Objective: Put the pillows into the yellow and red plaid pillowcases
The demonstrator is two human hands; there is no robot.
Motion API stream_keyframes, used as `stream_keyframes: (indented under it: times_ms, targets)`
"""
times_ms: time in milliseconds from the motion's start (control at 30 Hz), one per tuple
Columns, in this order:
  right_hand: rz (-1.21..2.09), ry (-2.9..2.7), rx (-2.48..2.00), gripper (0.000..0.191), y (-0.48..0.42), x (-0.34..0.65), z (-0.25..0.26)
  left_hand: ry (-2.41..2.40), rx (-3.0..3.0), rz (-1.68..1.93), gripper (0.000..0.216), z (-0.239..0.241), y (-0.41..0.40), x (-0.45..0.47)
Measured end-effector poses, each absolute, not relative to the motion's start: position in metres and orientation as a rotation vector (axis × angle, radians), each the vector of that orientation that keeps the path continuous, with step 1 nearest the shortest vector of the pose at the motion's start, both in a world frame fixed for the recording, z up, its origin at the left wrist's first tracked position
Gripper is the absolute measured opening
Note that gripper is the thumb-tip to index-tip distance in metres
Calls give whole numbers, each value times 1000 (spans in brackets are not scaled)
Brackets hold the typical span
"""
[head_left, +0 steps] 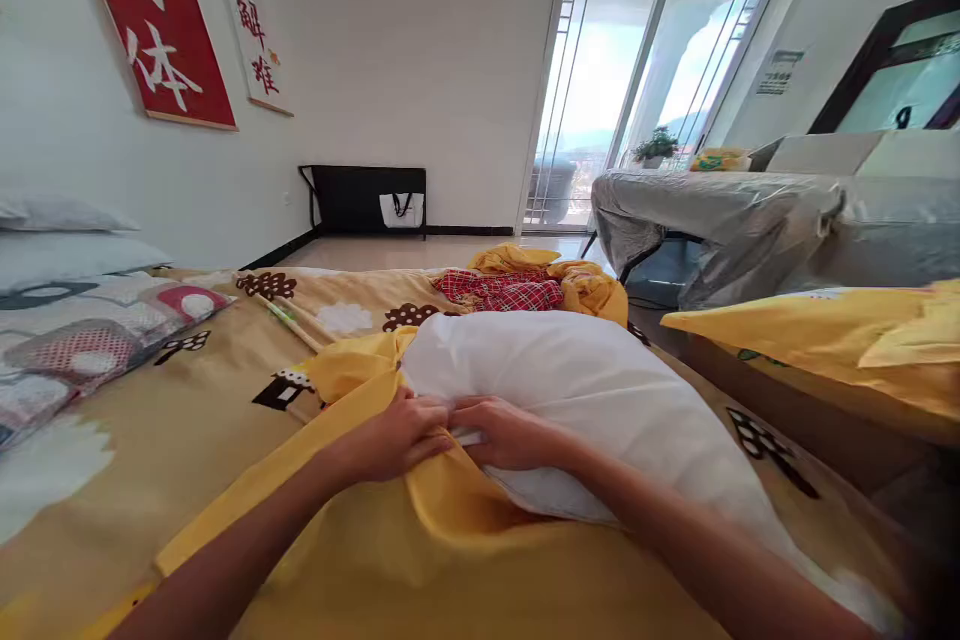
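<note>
Bed [187, 400], white pillow [585, 390] half inside yellow pillowcase [450, 540]

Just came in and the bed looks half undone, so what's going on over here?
A person leans over the bed with both hands at the edge of a white pillow. The left hand grips a fold of yellow pillowcase right where it meets the pillow, and the right hand pinches the pillow's edge beside it. Most of the pillow lies bare outside the yellow fabric. A red plaid cloth sits crumpled further up the bed, and two more pillows are stacked at the left.
</note>
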State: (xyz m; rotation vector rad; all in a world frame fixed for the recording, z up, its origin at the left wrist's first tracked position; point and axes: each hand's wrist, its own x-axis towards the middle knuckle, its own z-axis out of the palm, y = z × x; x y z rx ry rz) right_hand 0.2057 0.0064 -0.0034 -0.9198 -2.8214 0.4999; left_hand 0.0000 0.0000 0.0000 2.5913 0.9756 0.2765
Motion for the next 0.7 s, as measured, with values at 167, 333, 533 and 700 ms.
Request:
stream_keyframes:
  times_ms: [167, 333, 533, 700]
  targets:
    - [-240, -2643, -1151, 88, -49, 272, -17, 936, 2506, 229, 23, -26, 2, -15]
    - [-729, -2559, -1153, 81, -50, 309, -60, 869, 2856, 266, 15, -75, 5, 6]
    - [-797, -2426, -1358, 61, 9, 290, -20, 987, 3370, 56, 16, -30, 42, 2]
    - [-634, -2251, -1570, 66, 13, 238, 19, 1437, 3276, 117, 30, 47, 71, -24]
